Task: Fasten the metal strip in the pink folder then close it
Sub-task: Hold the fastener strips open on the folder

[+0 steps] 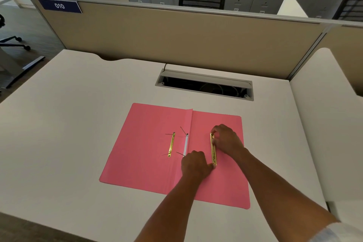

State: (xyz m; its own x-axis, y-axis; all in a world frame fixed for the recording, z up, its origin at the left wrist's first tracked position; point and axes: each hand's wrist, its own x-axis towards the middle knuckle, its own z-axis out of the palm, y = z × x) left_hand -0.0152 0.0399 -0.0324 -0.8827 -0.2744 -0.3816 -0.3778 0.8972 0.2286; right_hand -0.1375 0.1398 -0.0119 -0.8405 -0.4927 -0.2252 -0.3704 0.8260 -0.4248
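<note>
The pink folder (141,149) lies open and flat on the white desk. A gold metal strip (213,150) stands on its long edge on the right flap. My right hand (227,139) pinches the strip's far end. My left hand (195,164) pinches its near end with thumb and fingers. A second gold bar (171,144) rests on the left flap with thin prongs sticking out sideways. Along the spine fold runs a white strip (185,144), and thin prongs poke up from both its ends.
The white desk (68,124) extends left and toward me. An open cable tray (204,84) is cut into it behind the folder. A beige partition (176,35) closes the back; another desk surface (330,124) adjoins at right. Lockers and chairs stand beyond.
</note>
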